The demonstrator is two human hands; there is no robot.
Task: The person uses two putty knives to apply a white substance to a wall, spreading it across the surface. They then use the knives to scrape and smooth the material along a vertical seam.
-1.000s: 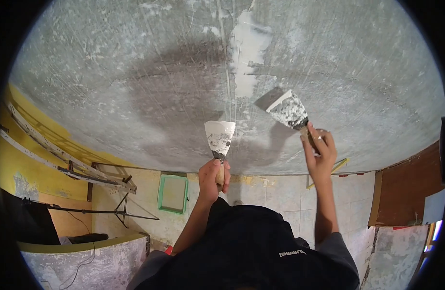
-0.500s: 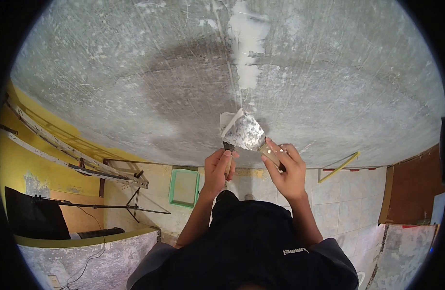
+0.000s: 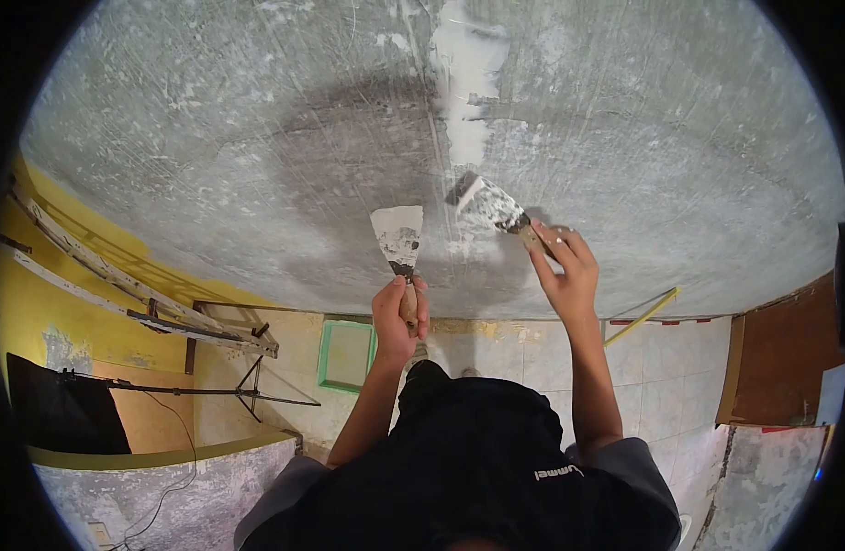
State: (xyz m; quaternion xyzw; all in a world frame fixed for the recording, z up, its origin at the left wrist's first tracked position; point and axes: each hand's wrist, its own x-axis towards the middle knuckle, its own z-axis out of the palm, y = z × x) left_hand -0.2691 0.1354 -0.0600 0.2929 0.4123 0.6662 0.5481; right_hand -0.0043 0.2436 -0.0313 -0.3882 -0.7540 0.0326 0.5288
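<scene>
Head view: left hand (image 3: 397, 319) gripped one putty knife (image 3: 399, 241), right hand (image 3: 569, 274) a tilted putty knife (image 3: 492, 207) that risked gouging the white filler's (image 3: 467, 138) lower edge.

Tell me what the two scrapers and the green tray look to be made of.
Left scraper and right scraper: probably metal blades, dark where patches show through white smears; handles likely wood, judging by the dull brown colour, though unconfirmed. Green tray: likely moulded plastic, given its even colour and smooth-looking rim.
</scene>
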